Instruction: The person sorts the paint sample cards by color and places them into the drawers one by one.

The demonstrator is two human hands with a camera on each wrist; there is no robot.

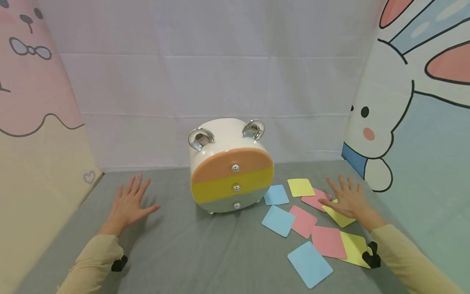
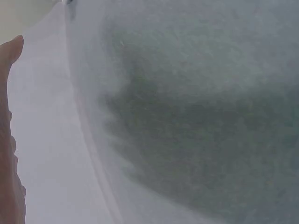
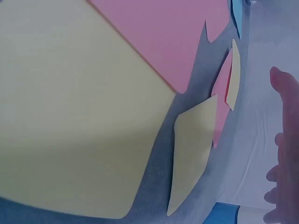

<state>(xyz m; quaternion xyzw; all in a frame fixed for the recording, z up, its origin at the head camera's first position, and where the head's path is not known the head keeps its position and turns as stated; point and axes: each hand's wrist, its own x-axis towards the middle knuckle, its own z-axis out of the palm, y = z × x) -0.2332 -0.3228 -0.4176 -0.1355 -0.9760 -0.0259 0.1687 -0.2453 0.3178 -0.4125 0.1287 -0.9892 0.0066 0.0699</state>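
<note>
My left hand (image 1: 128,204) is held with fingers spread over the grey cloth at the left, holding nothing; its shadow falls on the cloth in the left wrist view. On the right, my other hand (image 1: 350,201) hovers with spread fingers above a yellow card (image 1: 339,218) and beside a pink card (image 1: 316,199). Between the hands stands a rounded white box (image 1: 225,128) with shiny silver ears. Its front has an orange drawer (image 1: 213,165), a yellow drawer (image 1: 213,191) and a grey-green drawer (image 1: 220,205), each with a round silver knob. All three look closed.
Several blue, pink and yellow square cards, among them a blue card (image 1: 310,264) and a pink card (image 1: 328,242), lie scattered right of the box, some overlapping. Grey cloth (image 1: 176,253) covers the table. A white curtain (image 1: 220,81) hangs behind; printed cartoon panels stand at both sides.
</note>
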